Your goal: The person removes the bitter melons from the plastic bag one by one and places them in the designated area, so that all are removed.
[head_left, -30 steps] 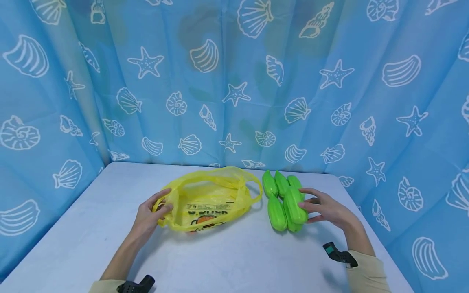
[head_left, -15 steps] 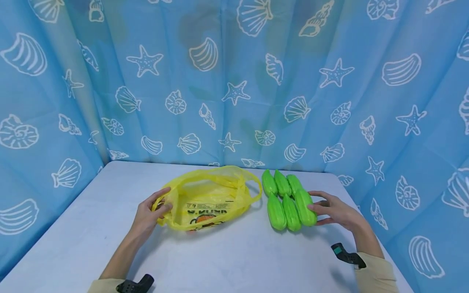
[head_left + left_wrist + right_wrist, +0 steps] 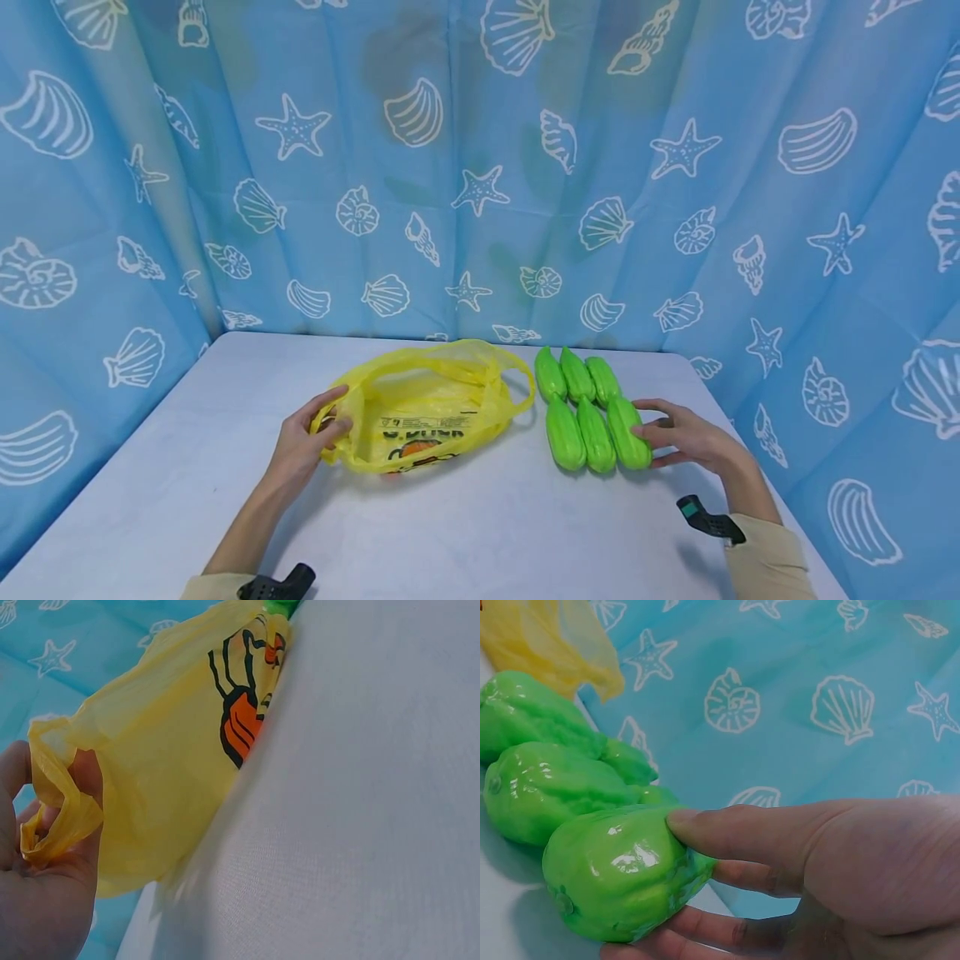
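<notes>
A yellow plastic carrier bag (image 3: 431, 408) lies on its side with its mouth facing me, a dark print inside. My left hand (image 3: 300, 437) holds the bag's left edge, with a gathered handle between thumb and fingers in the left wrist view. On the right, glossy green gourd-shaped vegetables (image 3: 566, 437) lie in two rows, one behind the other. The nearest right one, a ribbed green gourd-shaped vegetable (image 3: 619, 870), is gripped by my right hand (image 3: 690, 437), thumb on its upper side and fingers beneath. It lies close beside its neighbour in the front row.
The white table (image 3: 480, 533) extends in front of the bag and the green row. A blue curtain (image 3: 480, 242) printed with shells and starfish hangs behind and along both sides. A black wrist camera (image 3: 708, 521) sits on each forearm.
My right hand has moved right and slightly down with its green gourd-shaped vegetable, from on top of the front ones to the right end of the front row. The left hand and bag stayed still.
</notes>
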`<state>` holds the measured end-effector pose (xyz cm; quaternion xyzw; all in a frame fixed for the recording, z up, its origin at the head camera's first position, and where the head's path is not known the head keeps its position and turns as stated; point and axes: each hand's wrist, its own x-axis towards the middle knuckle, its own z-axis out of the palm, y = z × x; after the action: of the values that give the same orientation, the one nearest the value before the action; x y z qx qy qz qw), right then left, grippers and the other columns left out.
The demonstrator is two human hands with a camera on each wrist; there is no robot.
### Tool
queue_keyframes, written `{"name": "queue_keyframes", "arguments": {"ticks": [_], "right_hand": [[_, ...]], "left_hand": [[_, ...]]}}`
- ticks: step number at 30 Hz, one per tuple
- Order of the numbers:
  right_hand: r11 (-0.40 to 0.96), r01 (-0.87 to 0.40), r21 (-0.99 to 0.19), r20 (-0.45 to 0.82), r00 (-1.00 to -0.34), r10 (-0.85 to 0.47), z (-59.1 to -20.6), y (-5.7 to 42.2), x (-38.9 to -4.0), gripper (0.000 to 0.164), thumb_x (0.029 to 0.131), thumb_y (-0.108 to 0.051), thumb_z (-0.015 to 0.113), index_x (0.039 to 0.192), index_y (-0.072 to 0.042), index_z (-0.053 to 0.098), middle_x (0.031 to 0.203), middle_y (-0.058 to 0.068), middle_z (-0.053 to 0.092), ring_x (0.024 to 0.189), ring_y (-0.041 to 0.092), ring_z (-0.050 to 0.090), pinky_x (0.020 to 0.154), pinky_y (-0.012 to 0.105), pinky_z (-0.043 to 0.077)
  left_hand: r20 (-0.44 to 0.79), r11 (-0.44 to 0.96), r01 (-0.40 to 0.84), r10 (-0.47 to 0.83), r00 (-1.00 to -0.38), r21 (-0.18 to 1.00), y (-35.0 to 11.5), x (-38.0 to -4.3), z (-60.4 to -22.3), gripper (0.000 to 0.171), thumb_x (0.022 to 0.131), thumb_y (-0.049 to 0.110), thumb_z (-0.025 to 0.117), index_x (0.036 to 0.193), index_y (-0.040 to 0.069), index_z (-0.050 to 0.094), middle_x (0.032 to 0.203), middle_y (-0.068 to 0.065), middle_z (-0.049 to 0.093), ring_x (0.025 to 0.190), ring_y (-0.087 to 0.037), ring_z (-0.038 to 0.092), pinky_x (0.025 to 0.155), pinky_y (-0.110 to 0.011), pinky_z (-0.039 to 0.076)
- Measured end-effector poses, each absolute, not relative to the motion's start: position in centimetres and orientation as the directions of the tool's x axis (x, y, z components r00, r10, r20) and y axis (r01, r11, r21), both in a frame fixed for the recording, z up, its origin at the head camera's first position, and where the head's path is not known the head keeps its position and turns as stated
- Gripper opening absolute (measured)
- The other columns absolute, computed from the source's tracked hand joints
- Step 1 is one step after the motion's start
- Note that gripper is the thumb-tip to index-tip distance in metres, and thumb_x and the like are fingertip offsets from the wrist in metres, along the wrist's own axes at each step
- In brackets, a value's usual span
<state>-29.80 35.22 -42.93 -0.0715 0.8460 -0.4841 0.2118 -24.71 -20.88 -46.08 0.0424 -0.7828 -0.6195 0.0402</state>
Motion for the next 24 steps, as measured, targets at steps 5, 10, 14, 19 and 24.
{"name": "queue_keyframes", "arguments": {"ticks": [5, 10, 14, 19, 24], "right_hand": [[0.529, 0.097, -0.843, -0.298, -0.903, -0.310, -43.4, 35.2, -29.9, 0.078, 0.095, -0.034, 0.063, 0.154, -0.005, 0.021, 0.142, 0.034, 0.039, 0.109, 0.026, 0.062, 0.086, 0.046, 0.057], [0.527, 0.116, -0.842, -0.309, -0.904, -0.295, -43.6, 35.1, -29.9, 0.078, 0.095, -0.033, 0.064, 0.154, -0.004, 0.021, 0.142, 0.034, 0.039, 0.108, 0.026, 0.062, 0.085, 0.046, 0.057], [0.527, 0.126, -0.841, -0.317, -0.903, -0.289, -43.7, 35.1, -29.9, 0.079, 0.094, -0.033, 0.064, 0.154, -0.004, 0.021, 0.142, 0.034, 0.039, 0.106, 0.025, 0.061, 0.084, 0.045, 0.057], [0.532, 0.130, -0.837, -0.322, -0.902, -0.287, -43.9, 35.0, -30.0, 0.079, 0.094, -0.034, 0.064, 0.154, -0.004, 0.022, 0.142, 0.034, 0.039, 0.106, 0.025, 0.061, 0.084, 0.045, 0.057], [0.526, 0.130, -0.840, -0.321, -0.902, -0.290, -44.1, 34.9, -30.1, 0.079, 0.095, -0.033, 0.064, 0.154, -0.005, 0.021, 0.141, 0.033, 0.040, 0.104, 0.025, 0.061, 0.083, 0.045, 0.057]], "left_hand": [[0.011, 0.235, -0.018, -0.122, -0.993, 0.972, -21.0, -24.8, -46.2, 0.058, 0.093, 0.030, 0.065, 0.146, 0.027, 0.045, 0.140, -0.004, 0.043, 0.107, -0.018, 0.048, 0.075, -0.017, 0.049], [0.016, 0.232, -0.013, -0.123, -0.992, 0.973, -21.0, -24.8, -46.2, 0.057, 0.093, 0.030, 0.066, 0.146, 0.027, 0.045, 0.136, -0.005, 0.044, 0.105, -0.018, 0.048, 0.074, -0.018, 0.049], [0.021, 0.230, -0.009, -0.127, -0.992, 0.973, -21.0, -24.7, -46.2, 0.057, 0.093, 0.029, 0.065, 0.146, 0.026, 0.045, 0.135, -0.004, 0.045, 0.103, -0.016, 0.049, 0.073, -0.018, 0.049], [0.026, 0.230, -0.005, -0.129, -0.991, 0.973, -21.0, -24.6, -46.1, 0.056, 0.093, 0.029, 0.065, 0.146, 0.025, 0.046, 0.133, -0.004, 0.045, 0.100, -0.014, 0.049, 0.072, -0.018, 0.049], [0.038, 0.217, 0.011, -0.121, -0.992, 0.976, -21.1, -24.6, -46.1, 0.056, 0.093, 0.029, 0.066, 0.145, 0.024, 0.047, 0.130, -0.004, 0.045, 0.098, -0.013, 0.049, 0.071, -0.019, 0.048]]}}
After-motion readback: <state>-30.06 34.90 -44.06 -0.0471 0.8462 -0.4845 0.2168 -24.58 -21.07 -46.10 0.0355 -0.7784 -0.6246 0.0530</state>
